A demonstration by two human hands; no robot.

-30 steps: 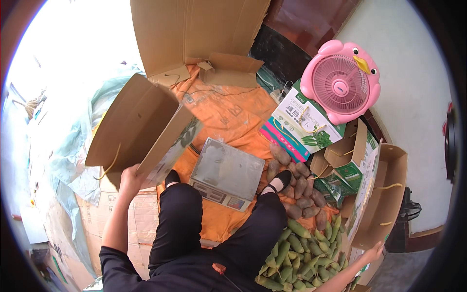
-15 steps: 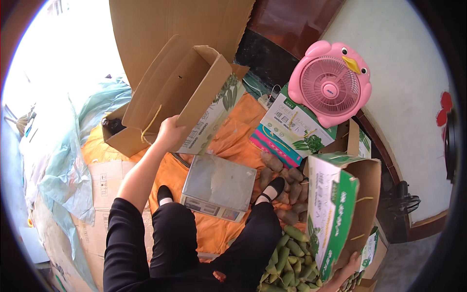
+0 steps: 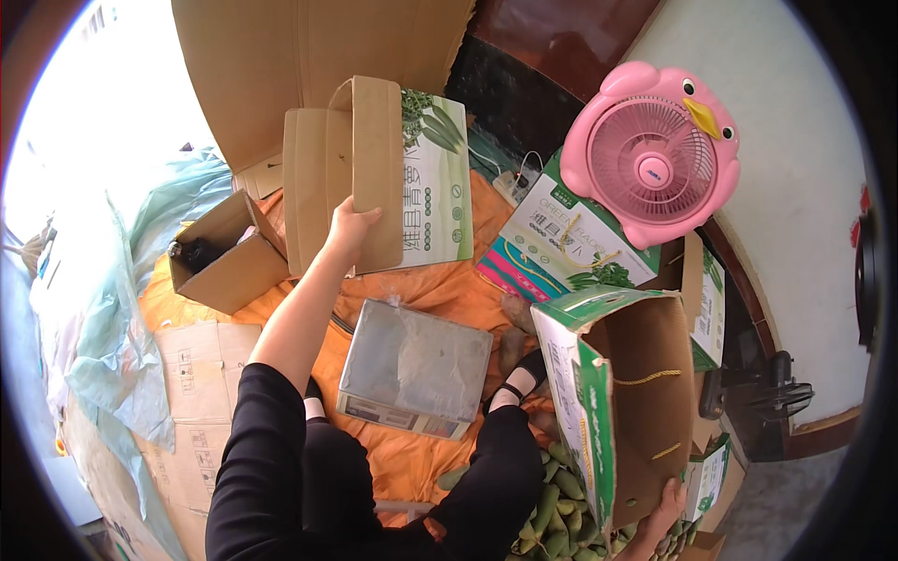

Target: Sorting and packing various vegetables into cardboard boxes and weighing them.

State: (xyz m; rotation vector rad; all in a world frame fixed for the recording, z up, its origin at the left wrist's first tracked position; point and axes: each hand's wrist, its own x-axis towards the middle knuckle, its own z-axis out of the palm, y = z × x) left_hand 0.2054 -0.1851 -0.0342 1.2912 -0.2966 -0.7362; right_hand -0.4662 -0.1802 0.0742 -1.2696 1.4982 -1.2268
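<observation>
Far ahead and left of centre, my left hand point(image 3: 354, 230) is closed on the edge of a tall cardboard box point(image 3: 376, 178) with a printed white side showing green radishes. My right hand point(image 3: 662, 514), at the lower right, grips the bottom edge of a green and white carton point(image 3: 653, 411). That carton gapes open with a bare brown inside and yellow cord handles; part of my right hand is hidden by it. Beneath it lies a heap of green radishes point(image 3: 561, 514). A grey-topped scale point(image 3: 416, 360) stands on the floor between my feet.
A pink bird-shaped fan point(image 3: 655, 168) sits on a closed printed carton point(image 3: 571, 238) at the upper right. A small open box point(image 3: 229, 252) with dark items stands at left, by bluish plastic sheeting point(image 3: 122, 346). An orange cloth point(image 3: 449, 299) covers the floor; a black fan point(image 3: 776, 393) is at right.
The left-hand box has swung upright, apart from the small open box. The right-hand carton has shifted left, nearer my leg, and now covers most of the brownish bagged lumps beside my foot.
</observation>
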